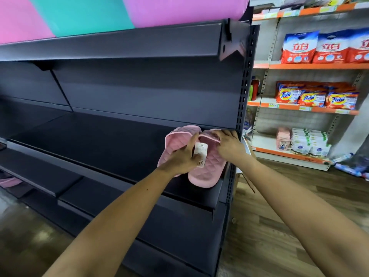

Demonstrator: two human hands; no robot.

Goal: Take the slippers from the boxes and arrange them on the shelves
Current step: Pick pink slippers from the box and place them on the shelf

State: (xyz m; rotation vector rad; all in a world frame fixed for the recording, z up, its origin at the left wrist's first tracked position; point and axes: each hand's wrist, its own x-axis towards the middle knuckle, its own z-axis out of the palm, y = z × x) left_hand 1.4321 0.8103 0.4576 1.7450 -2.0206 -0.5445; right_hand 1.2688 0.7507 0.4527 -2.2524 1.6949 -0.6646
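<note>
Where the black metal shelf (99, 140) ends, right corner: pink quilted slippers (205, 174) lie touching.
Left grip (184, 156): released, pressing one.
Right grip (227, 145): grasps the other's strap.

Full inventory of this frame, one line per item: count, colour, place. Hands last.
pink slippers: two, pink quilted, right end of the middle shelf
tag: one, white, between the slippers
dark shelf: one unit, several tiers, black, ahead
pink and teal items: count unclear, top tier
red, white and blue bags: three in view, far rack, upper shelf
Tide bags: several, orange, far rack, middle
white pouches: several, far rack, lower
wood floor: brown
left hand: on the left slipper, thumb on tag
right hand: fingers curled over the right slipper's strap
</note>
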